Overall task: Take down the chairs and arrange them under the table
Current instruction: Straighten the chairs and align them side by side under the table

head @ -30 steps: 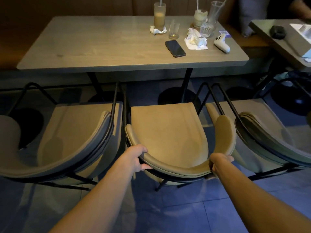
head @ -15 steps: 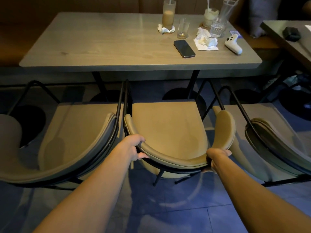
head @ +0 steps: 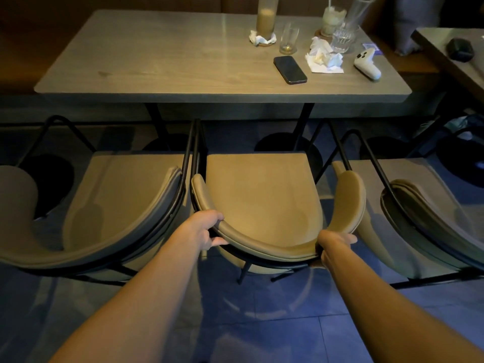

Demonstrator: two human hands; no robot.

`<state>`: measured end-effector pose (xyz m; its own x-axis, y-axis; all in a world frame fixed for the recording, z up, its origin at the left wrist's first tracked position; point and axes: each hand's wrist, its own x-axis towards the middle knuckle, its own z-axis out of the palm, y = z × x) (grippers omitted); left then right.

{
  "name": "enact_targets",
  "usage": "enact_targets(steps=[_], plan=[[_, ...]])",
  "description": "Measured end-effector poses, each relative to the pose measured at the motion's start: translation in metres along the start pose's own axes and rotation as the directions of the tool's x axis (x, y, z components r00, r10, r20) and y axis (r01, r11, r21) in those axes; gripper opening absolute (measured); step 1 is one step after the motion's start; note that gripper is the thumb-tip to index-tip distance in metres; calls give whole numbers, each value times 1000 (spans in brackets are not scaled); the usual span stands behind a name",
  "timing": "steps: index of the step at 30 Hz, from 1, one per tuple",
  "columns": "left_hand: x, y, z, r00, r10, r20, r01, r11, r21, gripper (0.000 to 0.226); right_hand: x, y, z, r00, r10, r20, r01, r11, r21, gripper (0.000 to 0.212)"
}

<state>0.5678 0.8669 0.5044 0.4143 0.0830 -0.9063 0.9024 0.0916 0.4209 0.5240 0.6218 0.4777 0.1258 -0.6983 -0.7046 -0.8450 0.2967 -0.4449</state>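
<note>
Three tan padded chairs with black metal frames stand on the floor in a row before the wooden table (head: 157, 61). My left hand (head: 207, 230) grips the curved backrest of the middle chair (head: 262, 195) at its left side. My right hand (head: 332, 242) grips the same backrest at its right side. The seat's front edge sits just short of the table's near edge. The left chair (head: 115, 203) nearly touches the middle one. The right chair (head: 419, 205) stands slightly apart, its back turned outward.
On the table's right half lie a phone (head: 290, 69), several glasses (head: 265, 18), crumpled napkins (head: 324, 57) and a white controller (head: 366, 63). Black table legs (head: 301, 127) with round bases stand under it. A second table (head: 450, 56) is at the far right.
The middle chair has slid forward toward the table with both hands on its backrest, and it now sits straighter. The view has moved closer to the table.
</note>
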Motion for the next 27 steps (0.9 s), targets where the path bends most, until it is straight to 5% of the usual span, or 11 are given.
enact_targets(steps=[8, 11, 15, 18, 21, 24, 27], plan=[[-4, -6, 0, 999, -32, 44, 32, 999, -8, 41, 2, 7, -10, 999, -36, 22, 37, 999, -28, 55], [-4, -9, -5, 995, -39, 94, 42, 999, -26, 35, 1, 9, -10, 999, -27, -34, 26, 999, -23, 76], [-9, -13, -18, 996, 74, 49, -80, 986, 145, 55, -18, 14, -8, 899, -387, -204, 266, 855, -446, 95], [1, -1, -50, 930, 326, -172, -295, 938, 183, 39, -44, 18, 10, 798, -601, 38, 438, 536, -722, 85], [9, 20, -88, 759, 556, -339, -445, 823, 353, 17, -82, 12, 52, 743, -596, 305, 586, 359, -727, 65], [12, 31, -116, 677, 648, -348, -444, 737, 510, 14, -114, 12, 101, 644, -506, 574, 765, 408, -499, 74], [26, 26, -133, 770, 606, -199, -394, 698, 598, 43, -137, 18, 131, 577, -422, 699, 797, 477, -370, 83]])
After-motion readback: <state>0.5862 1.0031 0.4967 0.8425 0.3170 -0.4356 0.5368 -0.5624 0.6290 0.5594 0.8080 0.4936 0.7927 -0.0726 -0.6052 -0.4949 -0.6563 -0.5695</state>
